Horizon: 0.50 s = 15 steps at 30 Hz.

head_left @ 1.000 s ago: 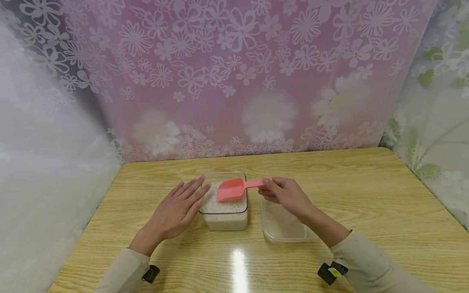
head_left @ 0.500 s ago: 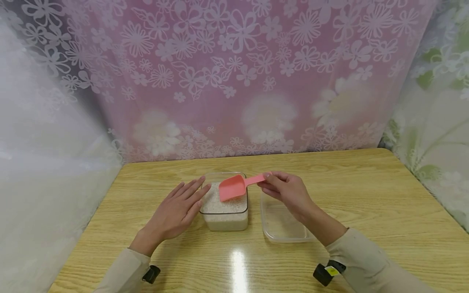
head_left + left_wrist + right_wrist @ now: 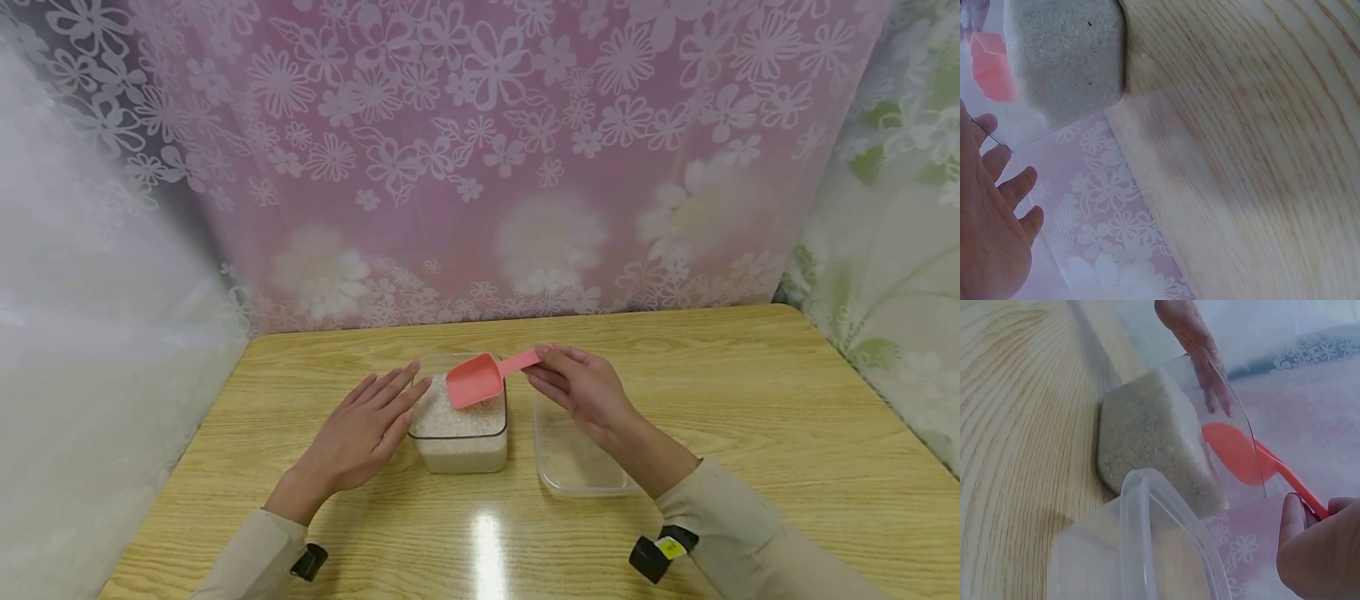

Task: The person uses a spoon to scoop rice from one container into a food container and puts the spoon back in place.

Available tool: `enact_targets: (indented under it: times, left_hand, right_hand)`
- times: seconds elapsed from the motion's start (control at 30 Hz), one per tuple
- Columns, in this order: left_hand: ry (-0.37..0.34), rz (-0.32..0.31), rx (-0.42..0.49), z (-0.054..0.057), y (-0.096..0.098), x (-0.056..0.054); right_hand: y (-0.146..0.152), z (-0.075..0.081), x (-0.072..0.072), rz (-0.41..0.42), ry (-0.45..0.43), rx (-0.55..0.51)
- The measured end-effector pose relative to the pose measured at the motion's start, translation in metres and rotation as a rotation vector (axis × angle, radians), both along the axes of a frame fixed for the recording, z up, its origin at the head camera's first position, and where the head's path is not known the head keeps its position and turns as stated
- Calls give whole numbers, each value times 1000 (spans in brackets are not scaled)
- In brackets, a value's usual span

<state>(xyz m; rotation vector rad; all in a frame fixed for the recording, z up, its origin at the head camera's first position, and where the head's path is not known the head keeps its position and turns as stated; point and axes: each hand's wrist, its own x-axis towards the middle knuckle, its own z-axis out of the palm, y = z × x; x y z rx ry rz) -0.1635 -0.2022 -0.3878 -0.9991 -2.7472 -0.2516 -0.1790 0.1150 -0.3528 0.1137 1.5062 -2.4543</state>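
Note:
A clear square container of white rice stands on the table. My left hand rests at its left rim with straight fingers; the left wrist view shows the fingertips by the clear wall. My right hand pinches the handle of a pink scoop between thumb and fingers. The scoop's bowl slants down inside the container, its tip right at the rice surface in the right wrist view. Behind the clear wall, the scoop shows through. No rice heap is visible in the bowl.
To the right of the rice container sits a second clear plastic container, partly under my right forearm. The wooden table meets a pink flowered curtain at the back. Pale sheets hang on both sides.
My right hand has risen slightly and shifted a little left, lifting the scoop's handle so the bowl tilts more steeply downward. The left hand and both containers have stayed put.

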Motion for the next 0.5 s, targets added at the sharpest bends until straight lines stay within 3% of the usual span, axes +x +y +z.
enact_targets:
  times: [0.27,0.5]
  left_hand:
    - [-2,6,-15,3,0,1]
    - [27,6,-46,4,1,0]
  right_hand:
    - [-9,5,-2,-33,-19,-45]
    - [-16,9,-5,-70,25,16]
